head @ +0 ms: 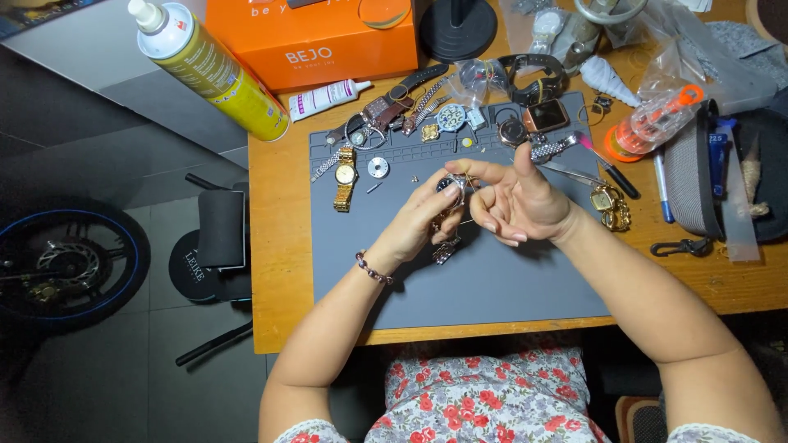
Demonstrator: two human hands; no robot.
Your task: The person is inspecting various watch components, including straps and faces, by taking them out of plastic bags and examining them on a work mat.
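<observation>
A spray can [212,70] and an orange box [308,41] sit at the far left of the wooden table [279,271], and a gold watch [345,176] lies on the grey mat [492,287]. Above the mat's middle, the left hand [419,226] pinches a metal-banded wristwatch [450,190], its band dangling below. The right hand [517,201] closes thumb and forefinger on the same watch at its case. A steady job seems to want the case kept low over the mat so loose parts land there. Pens [611,172] and a pouch [698,172] lie to the right.
</observation>
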